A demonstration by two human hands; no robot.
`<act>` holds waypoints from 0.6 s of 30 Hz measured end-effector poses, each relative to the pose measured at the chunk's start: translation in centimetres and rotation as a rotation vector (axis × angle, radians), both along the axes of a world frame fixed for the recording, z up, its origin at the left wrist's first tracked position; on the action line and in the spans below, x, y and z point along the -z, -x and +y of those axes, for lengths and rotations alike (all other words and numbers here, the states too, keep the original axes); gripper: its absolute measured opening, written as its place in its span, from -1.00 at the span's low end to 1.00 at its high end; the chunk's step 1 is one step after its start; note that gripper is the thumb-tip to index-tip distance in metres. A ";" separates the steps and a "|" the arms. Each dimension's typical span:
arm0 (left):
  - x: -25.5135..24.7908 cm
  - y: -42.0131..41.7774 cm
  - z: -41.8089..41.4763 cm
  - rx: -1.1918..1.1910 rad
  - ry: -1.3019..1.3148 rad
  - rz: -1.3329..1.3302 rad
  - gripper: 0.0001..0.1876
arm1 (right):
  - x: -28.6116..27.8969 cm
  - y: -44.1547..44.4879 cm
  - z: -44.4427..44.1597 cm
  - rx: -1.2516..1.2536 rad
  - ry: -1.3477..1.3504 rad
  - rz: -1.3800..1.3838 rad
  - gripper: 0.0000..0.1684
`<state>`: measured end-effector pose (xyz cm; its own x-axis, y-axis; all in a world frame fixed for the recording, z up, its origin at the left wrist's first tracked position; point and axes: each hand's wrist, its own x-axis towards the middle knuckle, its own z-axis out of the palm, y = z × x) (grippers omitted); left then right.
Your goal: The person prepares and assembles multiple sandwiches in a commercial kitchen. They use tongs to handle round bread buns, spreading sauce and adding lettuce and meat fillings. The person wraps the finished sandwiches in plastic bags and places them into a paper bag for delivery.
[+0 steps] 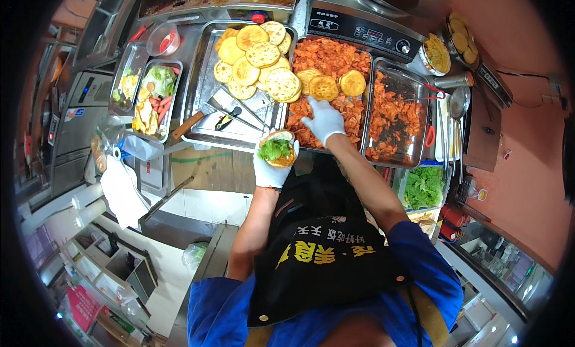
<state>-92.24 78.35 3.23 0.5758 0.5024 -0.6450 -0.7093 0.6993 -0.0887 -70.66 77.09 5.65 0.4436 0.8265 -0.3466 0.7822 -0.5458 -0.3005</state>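
Observation:
My left hand point(272, 167), in a white glove, holds a split round flatbread point(286, 159) with green lettuce point(275, 149) in its opening. In a like glove, my right hand point(324, 120) reaches over a tray of reddish sauced meat pieces point(330, 52); its fingertips are beside a browned flatbread point(323, 87) lying on the meat. Whether they touch it, I cannot tell. Two more flatbreads rest on that meat. A heap of flatbreads point(246, 71) fills the upper right of the wide metal tray point(197, 73). Tongs point(238, 120) and a wooden-handled scraper point(188, 124) lie lower in it.
Left of the wide tray, a small tray holds sausages point(162, 108), lettuce and fried egg point(146, 117). To the right are a second meat tray point(393, 117), a tub of lettuce point(423, 187) and long-handled utensils point(458, 122). An induction cooker point(359, 32) stands behind the meat.

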 end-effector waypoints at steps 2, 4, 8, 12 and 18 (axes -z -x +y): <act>0.3 0.9 -0.2 0.007 -0.051 0.048 -0.41 | 0.5 1.2 1.3 -0.067 0.104 -0.059 -0.24; 0.2 1.4 0.1 0.035 -0.148 0.061 -0.35 | 1.4 1.3 1.2 -0.074 0.060 -0.020 -0.32; -1.0 -0.6 1.3 0.026 -0.212 0.076 -0.30 | 5.9 -1.9 -1.8 -0.028 -0.226 0.131 -0.46; 3.1 -2.2 2.9 0.202 -0.383 0.142 -0.43 | 3.5 -2.5 -4.2 0.174 -0.429 0.279 -0.59; -0.7 -8.2 2.8 0.149 -0.530 0.445 -0.31 | -2.3 -1.5 -5.6 0.270 -0.687 0.150 -0.64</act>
<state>-84.01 81.19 3.93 0.4018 0.7499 -0.5255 -0.4925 0.6608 0.5664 -69.14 71.47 7.90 0.6500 0.7479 0.1349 0.5714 -0.3639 -0.7356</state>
